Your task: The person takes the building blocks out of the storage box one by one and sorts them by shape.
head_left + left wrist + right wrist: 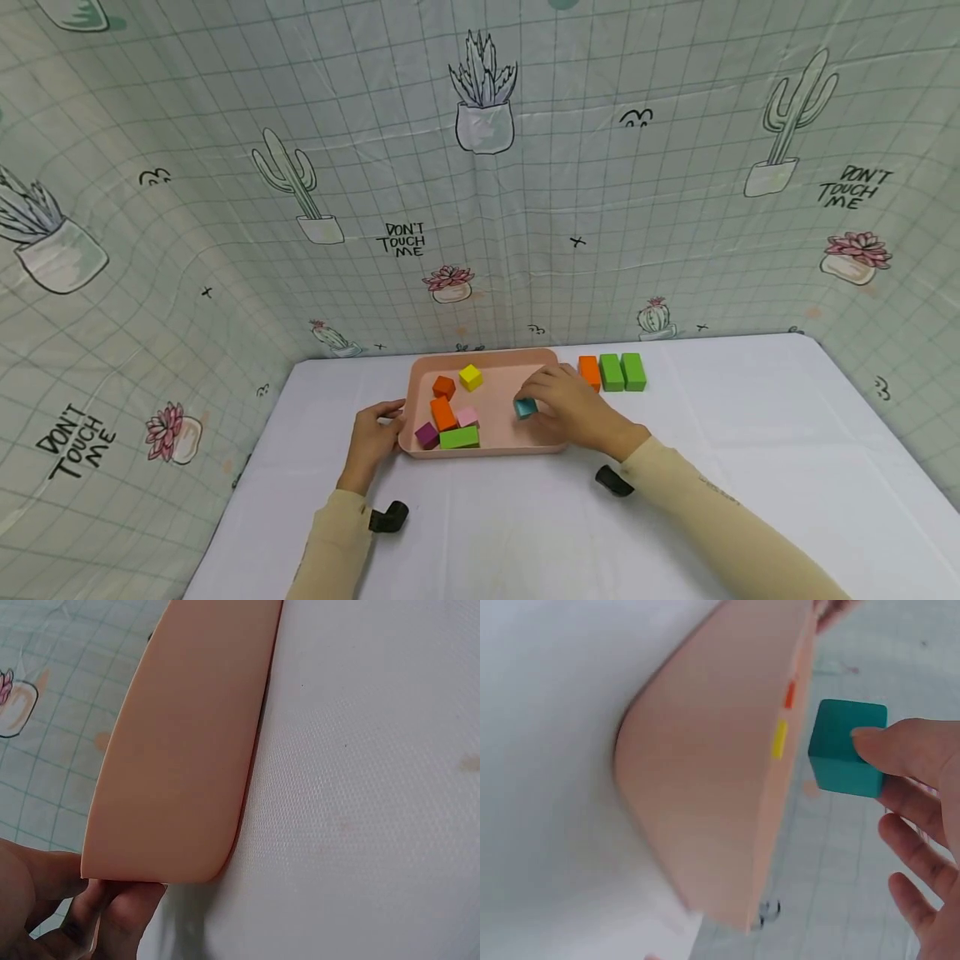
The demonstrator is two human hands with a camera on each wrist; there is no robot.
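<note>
My right hand [562, 404] pinches a teal cube [847, 746] between thumb and fingers, above the right part of a shallow pink tray [498, 450]. In the right wrist view the cube is held above the tray's rim, the other fingers loosely bent. My left hand [375, 437] grips the tray's left end, fingertips at the rim and end wall in the left wrist view. Inside the tray's left half lie a yellow cube [471, 377], a red-orange block [444, 387], an orange block [442, 413], a pink block [467, 417], a purple cube [427, 435] and a green block [459, 437].
Right of the tray, an orange block [589, 372] and two green blocks [622, 372] stand in a row on the white table [510, 525]. A patterned cloth [540, 192] hangs behind the table and along its left side.
</note>
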